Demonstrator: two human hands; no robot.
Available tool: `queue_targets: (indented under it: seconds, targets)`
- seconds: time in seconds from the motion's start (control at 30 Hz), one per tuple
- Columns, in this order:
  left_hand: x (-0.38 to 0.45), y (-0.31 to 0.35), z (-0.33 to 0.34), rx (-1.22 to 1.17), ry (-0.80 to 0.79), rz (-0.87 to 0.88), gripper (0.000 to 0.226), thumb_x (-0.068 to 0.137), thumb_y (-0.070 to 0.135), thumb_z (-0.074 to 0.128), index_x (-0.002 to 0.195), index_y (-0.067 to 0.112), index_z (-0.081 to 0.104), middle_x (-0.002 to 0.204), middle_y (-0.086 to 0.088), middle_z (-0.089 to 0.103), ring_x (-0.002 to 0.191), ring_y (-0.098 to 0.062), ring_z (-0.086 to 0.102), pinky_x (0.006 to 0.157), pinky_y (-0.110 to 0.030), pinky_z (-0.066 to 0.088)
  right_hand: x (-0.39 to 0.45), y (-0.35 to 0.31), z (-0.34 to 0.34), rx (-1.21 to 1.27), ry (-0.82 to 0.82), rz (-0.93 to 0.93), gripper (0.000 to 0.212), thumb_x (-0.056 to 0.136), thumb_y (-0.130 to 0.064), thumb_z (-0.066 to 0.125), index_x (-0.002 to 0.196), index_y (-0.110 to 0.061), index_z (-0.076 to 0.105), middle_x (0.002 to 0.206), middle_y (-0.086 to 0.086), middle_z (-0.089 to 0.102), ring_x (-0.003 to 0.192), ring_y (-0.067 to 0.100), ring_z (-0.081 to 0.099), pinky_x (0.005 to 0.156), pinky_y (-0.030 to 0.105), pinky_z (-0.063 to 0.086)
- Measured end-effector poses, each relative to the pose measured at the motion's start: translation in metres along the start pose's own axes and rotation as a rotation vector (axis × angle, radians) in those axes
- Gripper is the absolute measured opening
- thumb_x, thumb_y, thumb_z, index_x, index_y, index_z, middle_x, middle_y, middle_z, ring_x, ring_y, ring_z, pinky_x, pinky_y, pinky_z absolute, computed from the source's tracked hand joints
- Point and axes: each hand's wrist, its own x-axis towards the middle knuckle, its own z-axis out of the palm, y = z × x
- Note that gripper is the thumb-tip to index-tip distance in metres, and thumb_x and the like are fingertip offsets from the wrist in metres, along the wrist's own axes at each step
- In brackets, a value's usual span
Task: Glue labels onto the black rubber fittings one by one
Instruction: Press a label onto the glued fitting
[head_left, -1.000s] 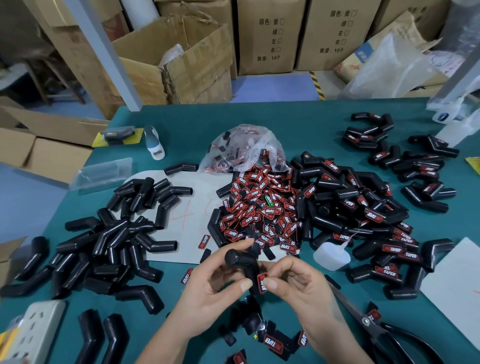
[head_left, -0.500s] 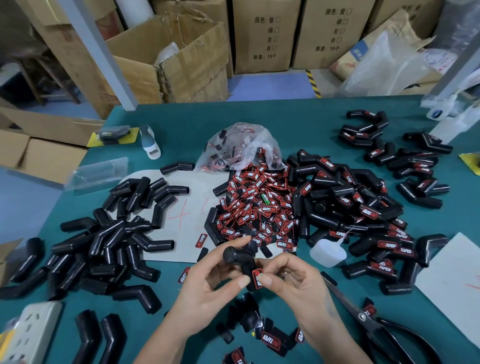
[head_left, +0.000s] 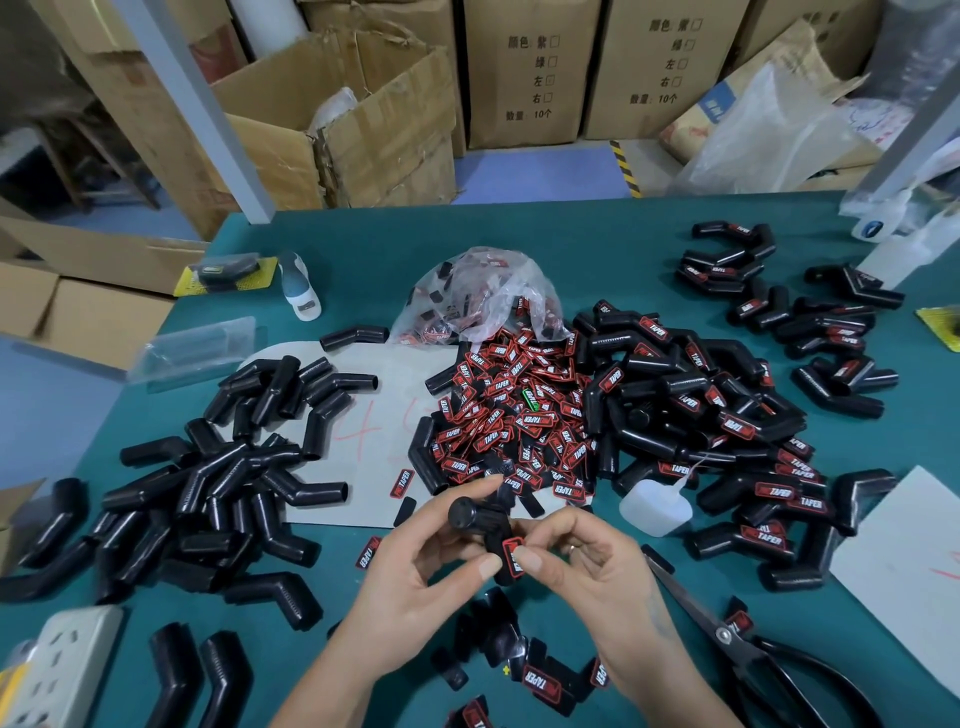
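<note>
Head view: two hands meet low in the middle, just above a green surface (head_left: 597, 249). The left hand (head_left: 415, 587) grips a black fitting (head_left: 480, 525), index finger on its upper end and thumb lower down. The right hand (head_left: 587, 566) pinches the same fitting's lower arm, its thumb pressing a red-and-black label (head_left: 513, 557) against the rubber. The fitting is held off the surface, its round end turned toward the upper left.

Beyond the hands lies a label pile (head_left: 511, 421), spilling from a clear bag (head_left: 483, 296). To the left, a heap of plain fittings (head_left: 218, 483) partly covers a grey sheet (head_left: 384, 415) with red marks. To the right, a heap of labelled fittings (head_left: 717, 431) reaches toward a smaller labelled group (head_left: 795, 322) at the far right. A small white glue bottle (head_left: 655, 505) stands just right of the hands, its thin nozzle tilted up and right. Scissors (head_left: 748, 649) lie at the lower right, blades pointing toward the right hand. A few loose labels (head_left: 540, 680) sit between the wrists. A white power strip (head_left: 57, 665) shows at the lower left corner, and another white sheet (head_left: 904, 566) at the right edge. Cardboard boxes (head_left: 363, 119) stand on the floor behind the surface.
</note>
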Motion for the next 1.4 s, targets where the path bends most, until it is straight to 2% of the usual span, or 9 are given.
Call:
queue_targets:
  seconds: [0.13,0.3,0.53,0.77,0.97,1.17,1.4]
  targets:
    - [0.0004,-0.0006,-0.0001,0.012,-0.003,0.010,0.053,0.089,0.029,0.079,0.138,0.046,0.064,0.122,0.004,0.071,0.103,-0.010,0.067,0.094,-0.020,0.053,0.0000,-0.0006,0.0005,-0.004,0.005,-0.007,0.034,0.073,-0.054,0.091,0.082,-0.025,0.076,0.091,0.010,0.075,0.091,0.021,0.070,0.086,0.027,0.056]
    - [0.0010,-0.0004,0.0004,0.020,-0.004,0.014,0.053,0.090,0.029,0.078,0.139,0.046,0.064,0.123,0.006,0.070,0.103,-0.007,0.066,0.093,-0.019,0.053,0.0005,-0.0001,0.0012,-0.013,0.019,-0.020,0.034,0.075,-0.053,0.090,0.082,-0.024,0.075,0.095,0.013,0.076,0.100,0.029,0.071,0.090,0.027,0.055]
    - [0.0006,0.0007,0.0005,0.029,0.003,0.020,0.053,0.090,0.028,0.077,0.137,0.047,0.064,0.125,0.004,0.070,0.106,-0.008,0.068,0.093,-0.018,0.053,-0.0001,-0.0009,0.0014,-0.016,0.017,-0.013,0.033,0.076,-0.054,0.089,0.082,-0.025,0.074,0.099,0.013,0.077,0.106,0.028,0.072,0.092,0.024,0.054]
    - [0.0009,-0.0007,0.0010,0.013,0.002,0.011,0.053,0.090,0.027,0.077,0.137,0.046,0.065,0.128,0.001,0.070,0.114,-0.017,0.070,0.095,-0.021,0.053,-0.0004,-0.0008,0.0018,-0.006,0.017,-0.010,0.032,0.077,-0.051,0.090,0.083,-0.023,0.074,0.098,0.014,0.077,0.105,0.030,0.072,0.093,0.028,0.055]
    - [0.0016,-0.0010,0.0013,0.014,0.003,0.011,0.053,0.091,0.026,0.077,0.138,0.045,0.064,0.126,0.006,0.071,0.112,-0.011,0.069,0.094,-0.020,0.053,-0.0004,-0.0032,0.0028,-0.001,0.017,-0.004,0.031,0.078,-0.047,0.089,0.083,-0.021,0.074,0.096,0.013,0.076,0.101,0.030,0.072,0.092,0.031,0.056]
    - [0.0008,0.0000,0.0011,0.023,0.003,0.012,0.053,0.090,0.026,0.077,0.138,0.045,0.064,0.125,0.007,0.070,0.111,-0.010,0.069,0.094,-0.019,0.053,-0.0026,-0.0073,0.0036,0.001,0.006,-0.002,0.024,0.081,-0.039,0.087,0.082,-0.019,0.074,0.099,0.013,0.077,0.102,0.026,0.073,0.092,0.027,0.055]
    - [0.0009,0.0013,0.0017,0.032,-0.001,0.011,0.053,0.090,0.026,0.077,0.138,0.046,0.064,0.124,0.007,0.070,0.111,-0.010,0.068,0.094,-0.019,0.053,-0.0028,-0.0091,0.0041,0.008,0.013,0.003,0.024,0.080,-0.039,0.086,0.081,-0.019,0.073,0.098,0.013,0.077,0.103,0.024,0.073,0.092,0.024,0.054]
